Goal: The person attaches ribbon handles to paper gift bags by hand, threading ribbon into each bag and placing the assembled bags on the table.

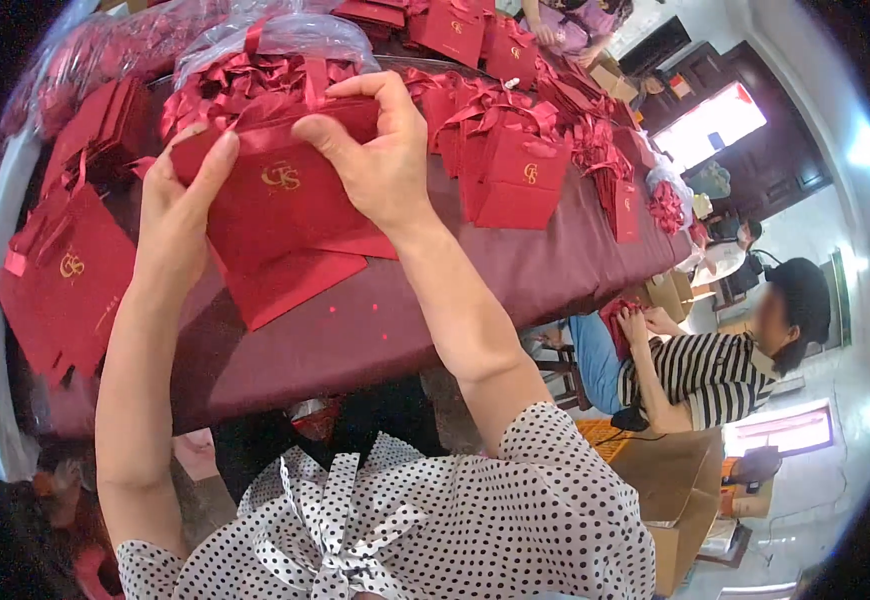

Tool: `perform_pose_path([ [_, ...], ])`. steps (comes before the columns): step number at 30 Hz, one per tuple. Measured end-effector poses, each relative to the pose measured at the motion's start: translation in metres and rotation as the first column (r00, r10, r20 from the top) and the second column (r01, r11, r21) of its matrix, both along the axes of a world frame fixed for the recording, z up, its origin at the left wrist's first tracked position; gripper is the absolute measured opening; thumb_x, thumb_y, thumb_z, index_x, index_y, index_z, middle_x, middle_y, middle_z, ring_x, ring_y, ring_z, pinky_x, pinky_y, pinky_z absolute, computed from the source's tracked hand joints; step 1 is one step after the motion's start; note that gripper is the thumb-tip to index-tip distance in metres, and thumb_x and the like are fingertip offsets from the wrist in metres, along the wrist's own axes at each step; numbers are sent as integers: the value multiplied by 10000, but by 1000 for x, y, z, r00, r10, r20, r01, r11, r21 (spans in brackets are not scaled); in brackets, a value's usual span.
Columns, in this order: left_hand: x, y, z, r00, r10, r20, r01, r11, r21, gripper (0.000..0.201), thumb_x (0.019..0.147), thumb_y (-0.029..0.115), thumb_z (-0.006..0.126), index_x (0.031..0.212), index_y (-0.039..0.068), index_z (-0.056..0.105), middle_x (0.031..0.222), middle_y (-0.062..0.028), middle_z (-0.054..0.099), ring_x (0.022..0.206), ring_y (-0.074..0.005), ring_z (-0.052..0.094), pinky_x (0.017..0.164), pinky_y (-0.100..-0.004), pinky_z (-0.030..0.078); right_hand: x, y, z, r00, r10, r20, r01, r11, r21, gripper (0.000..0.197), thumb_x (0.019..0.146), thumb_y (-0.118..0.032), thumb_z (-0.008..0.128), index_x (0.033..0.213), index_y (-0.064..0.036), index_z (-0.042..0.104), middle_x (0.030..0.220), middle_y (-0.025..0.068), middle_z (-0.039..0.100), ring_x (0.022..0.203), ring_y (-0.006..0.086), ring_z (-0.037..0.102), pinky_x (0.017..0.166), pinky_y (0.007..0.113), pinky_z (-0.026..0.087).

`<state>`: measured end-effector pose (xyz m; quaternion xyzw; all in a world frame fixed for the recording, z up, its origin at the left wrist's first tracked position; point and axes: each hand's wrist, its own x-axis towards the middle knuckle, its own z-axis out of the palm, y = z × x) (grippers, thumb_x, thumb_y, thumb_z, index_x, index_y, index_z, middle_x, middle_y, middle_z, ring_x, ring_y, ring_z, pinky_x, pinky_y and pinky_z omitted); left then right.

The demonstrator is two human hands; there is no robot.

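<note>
Between both my hands a stack of red paper gift bags point(280, 205) is held up over the table, a gold emblem on its front. My left hand point(177, 190) grips the left upper corner, thumb in front. With its thumb on the front and fingers behind, my right hand point(380, 150) grips the right upper edge. Beneath the held bags, another red bag point(290, 288) lies on the cloth. Behind them is a heap of red ribbon handles point(245, 95) in clear plastic wrap. Whether ribbon is pinched in my fingers is hidden.
The table has a dark red cloth point(515, 260). Stacked red bags point(65, 265) lie at the left; more bags point(525, 175) stand to the right. A person in a striped shirt point(705, 370) sits at the right, handling a red bag. A cardboard box point(670, 480) stands near my right side.
</note>
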<state>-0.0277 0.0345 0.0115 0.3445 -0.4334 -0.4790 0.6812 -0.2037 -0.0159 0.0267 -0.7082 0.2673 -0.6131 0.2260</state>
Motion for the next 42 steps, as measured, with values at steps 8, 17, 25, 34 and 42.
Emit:
perform_pose_path([
  [8, 9, 14, 25, 868, 315, 385, -180, 920, -347, 307, 829, 151, 687, 1073, 17, 557, 922, -44, 642, 857, -88, 583, 764, -242, 481, -32, -44, -13, 998, -30, 64, 18, 984, 176, 466, 993, -409, 346, 993, -36, 626, 929, 77, 641, 858, 143, 581, 838, 308, 426],
  [17, 103, 95, 3, 518, 754, 404, -740, 632, -231, 495, 782, 163, 729, 1170, -19, 483, 1037, -129, 588, 973, -174, 553, 878, -301, 437, -13, -23, -31, 975, 207, -84, -159, 907, 390, 447, 977, -420, 394, 968, -24, 602, 767, 29, 619, 653, 82, 564, 569, 198, 411],
  [25, 113, 102, -32, -212, 612, 762, -473, 618, -628, 749, 657, 439, 772, 1303, 185, 491, 1422, -163, 273, 1343, -404, 184, 1068, -550, 163, -17, -28, -31, 970, 98, -225, -1, 919, 394, 365, 965, -329, 477, 876, -6, 623, 710, 34, 622, 657, 71, 563, 598, 213, 438],
  [34, 120, 79, -39, -444, 291, 848, -367, 804, -468, 682, 718, 517, 685, 1287, 183, 513, 1433, -118, 313, 1349, -392, 198, 1043, -633, 138, -31, -32, -27, 726, -59, -685, 136, 989, 59, 604, 748, -447, 711, 1152, -20, 572, 1159, 182, 589, 1087, 324, 544, 928, 391, 426],
  [42, 81, 77, 5, -391, 434, 812, -179, 829, -529, 427, 762, 344, 685, 1088, 76, 622, 1333, -128, 436, 1310, -342, 296, 1065, -552, 169, -51, -36, -28, 503, 113, -857, 149, 965, 214, 1011, 574, -566, 777, 1330, -5, 410, 1313, 228, 462, 1255, 341, 407, 1054, 392, 326],
])
